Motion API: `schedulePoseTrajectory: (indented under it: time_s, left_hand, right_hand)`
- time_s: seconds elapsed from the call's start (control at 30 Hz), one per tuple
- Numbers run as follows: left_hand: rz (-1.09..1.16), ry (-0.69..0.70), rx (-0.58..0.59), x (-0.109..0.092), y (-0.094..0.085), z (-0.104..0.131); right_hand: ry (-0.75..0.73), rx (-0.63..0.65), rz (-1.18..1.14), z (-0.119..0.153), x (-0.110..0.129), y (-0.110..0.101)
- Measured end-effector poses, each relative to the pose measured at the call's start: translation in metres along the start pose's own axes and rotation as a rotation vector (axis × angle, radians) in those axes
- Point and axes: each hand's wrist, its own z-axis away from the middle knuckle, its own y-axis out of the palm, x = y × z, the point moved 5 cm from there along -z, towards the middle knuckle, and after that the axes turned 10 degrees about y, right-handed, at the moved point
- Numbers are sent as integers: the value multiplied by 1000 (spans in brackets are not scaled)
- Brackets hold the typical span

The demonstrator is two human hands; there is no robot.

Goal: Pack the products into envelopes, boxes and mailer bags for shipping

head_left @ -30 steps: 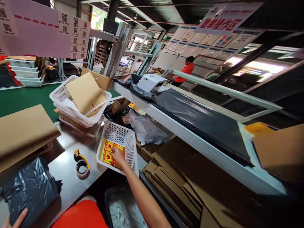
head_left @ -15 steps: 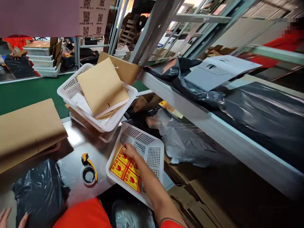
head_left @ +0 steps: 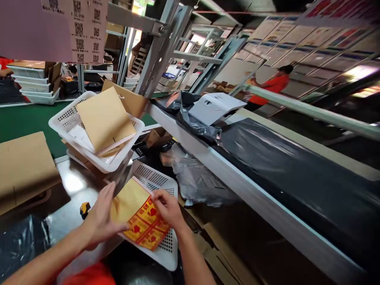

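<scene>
A stack of yellow sticker sheets (head_left: 145, 225), printed in red with wine-glass fragile marks, is tilted up over a white perforated basket (head_left: 173, 255). Its far part shows plain yellow. My right hand (head_left: 168, 208) pinches the right edge of the sheets between thumb and fingers. At the left edge, my left hand (head_left: 101, 219) has its fingers spread, its thumb reaching over the sheets; whether it presses on them is unclear. Past my left wrist, only the yellow end of a tape dispenser (head_left: 84, 208) shows, the rest hidden behind the arm.
Another white basket (head_left: 97, 160) with cardboard pieces (head_left: 103, 118) stands behind. Left are a large carton (head_left: 26, 166) and a black plastic parcel (head_left: 22, 245). A metal rail (head_left: 237, 186) edges a black-covered belt on the right. A person in red (head_left: 271, 89) stands far off.
My left hand has left the black parcel and come to the sheets. My right hand has raised the sheets from the basket's bottom. The view has swung right.
</scene>
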Motion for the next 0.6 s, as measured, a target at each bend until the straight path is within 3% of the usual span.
schedulePoseTrajectory:
  time_s: [0.1,0.17,0.23,0.4,0.53,0.6]
  left_hand:
    - [106,-113,182,-14,47,-50]
    - [300,-284,420,-12,74,-60]
    - [511,-416,586,-8,89,-57]
    - [681,-556,637,9,98,-39]
    - [662,-615,643,22,109,-32]
    - [683,-609,620,31,105,-35]
  right_hand:
    - [-202,78,-4,27,43,-8]
    - [-283,77,3,40,61,-13]
    - [-352,61,49,52,74,-19]
    - [-475,128,244,69,85,-25]
    - [-600,114,320,70,75,-27]
    - [-685,73,311,68,65,-26]
